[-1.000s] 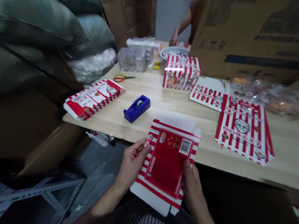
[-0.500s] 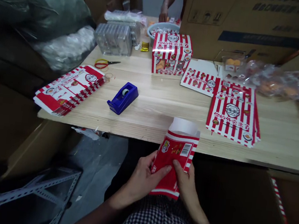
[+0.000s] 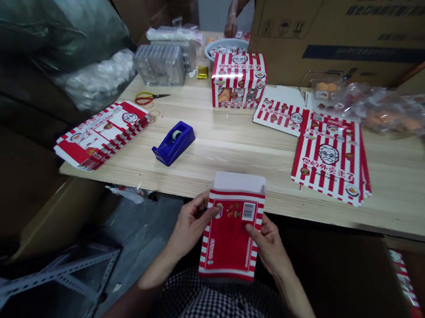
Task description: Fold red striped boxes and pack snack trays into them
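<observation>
Hands, from my view: left (image 3: 192,224) and right (image 3: 270,242) each pinch a side edge of the red box (image 3: 231,238), thumbs on its face, fingers behind. It sits nearer me than the tape dispenser (image 3: 174,143), which rests on the wooden table (image 3: 213,154); scissors (image 3: 150,98) lie beyond the dispenser. Both forearms angle inward, wrists low.

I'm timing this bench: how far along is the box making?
One striped box stands assembled. The left hand and right hand hold a red carton, its white top flap up. Apparently left: the left stack and right stack of printed card, lying flat; I can't count either.
</observation>
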Motion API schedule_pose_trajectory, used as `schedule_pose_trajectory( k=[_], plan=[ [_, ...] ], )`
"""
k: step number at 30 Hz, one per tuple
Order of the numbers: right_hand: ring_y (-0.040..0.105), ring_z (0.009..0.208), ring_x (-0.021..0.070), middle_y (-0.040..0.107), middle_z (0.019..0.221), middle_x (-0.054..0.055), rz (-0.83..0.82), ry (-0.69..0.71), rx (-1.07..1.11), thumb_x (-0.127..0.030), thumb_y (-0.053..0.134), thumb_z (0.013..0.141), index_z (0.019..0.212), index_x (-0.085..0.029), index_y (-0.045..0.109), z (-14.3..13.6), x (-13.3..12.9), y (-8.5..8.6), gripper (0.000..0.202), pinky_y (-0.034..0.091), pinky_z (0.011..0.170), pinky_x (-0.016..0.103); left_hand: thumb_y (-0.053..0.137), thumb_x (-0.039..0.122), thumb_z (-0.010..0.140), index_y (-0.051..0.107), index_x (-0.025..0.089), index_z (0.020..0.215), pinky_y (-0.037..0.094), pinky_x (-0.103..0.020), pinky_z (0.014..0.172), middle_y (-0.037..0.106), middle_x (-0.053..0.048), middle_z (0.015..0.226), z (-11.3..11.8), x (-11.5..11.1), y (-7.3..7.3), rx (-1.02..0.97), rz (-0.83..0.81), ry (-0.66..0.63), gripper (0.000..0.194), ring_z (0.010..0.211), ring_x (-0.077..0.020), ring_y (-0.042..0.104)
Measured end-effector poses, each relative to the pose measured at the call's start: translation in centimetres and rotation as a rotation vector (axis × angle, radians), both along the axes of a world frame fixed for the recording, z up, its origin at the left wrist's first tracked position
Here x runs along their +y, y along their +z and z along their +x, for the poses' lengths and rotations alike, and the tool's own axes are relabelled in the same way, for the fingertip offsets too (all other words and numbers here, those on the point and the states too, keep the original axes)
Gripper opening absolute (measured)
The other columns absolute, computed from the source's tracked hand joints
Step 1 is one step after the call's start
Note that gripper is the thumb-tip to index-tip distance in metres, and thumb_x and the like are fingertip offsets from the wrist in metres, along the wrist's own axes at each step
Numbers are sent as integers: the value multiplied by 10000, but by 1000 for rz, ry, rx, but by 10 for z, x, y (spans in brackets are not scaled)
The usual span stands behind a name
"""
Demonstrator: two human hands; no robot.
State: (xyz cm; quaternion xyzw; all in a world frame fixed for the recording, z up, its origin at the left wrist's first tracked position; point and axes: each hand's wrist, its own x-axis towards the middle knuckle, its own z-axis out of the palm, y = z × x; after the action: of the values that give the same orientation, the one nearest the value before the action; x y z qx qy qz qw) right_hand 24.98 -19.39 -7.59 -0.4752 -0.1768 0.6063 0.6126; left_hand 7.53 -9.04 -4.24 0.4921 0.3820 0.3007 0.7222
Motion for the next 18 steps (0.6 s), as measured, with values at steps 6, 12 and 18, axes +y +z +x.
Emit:
schedule_pose_trajectory(
  k=[6,12,18],
  plan=[
    [730,1003,257,758,1140,49,-30,70,5,-381,774,833,1187,-277,672,-5,-12,-30,384,578,899,437,811,271,757,601,205,1330,549,-307,883,747,-57,1039,4,8,-33,-82,-43,146,613,930,-191,705],
    [680,1124,212,665,1334,22,74,-152,-246,-304,742,870,1461,-408,447,3,-10,5,669,533,997,390,791,223,782,602,264,1316,543,-254,826,717,-25,1027,3,-2,-28,-78,35,191,568,851,-132,677],
    [667,885,167,712,1184,12,41,-247,-536,-325,680,911,1404,-389,544,3,-1,14,515,557,832,332,701,294,878,641,264,1269,504,-208,745,701,-3,960,4,4,-20,24,108,133,396,771,-105,624]
  ],
)
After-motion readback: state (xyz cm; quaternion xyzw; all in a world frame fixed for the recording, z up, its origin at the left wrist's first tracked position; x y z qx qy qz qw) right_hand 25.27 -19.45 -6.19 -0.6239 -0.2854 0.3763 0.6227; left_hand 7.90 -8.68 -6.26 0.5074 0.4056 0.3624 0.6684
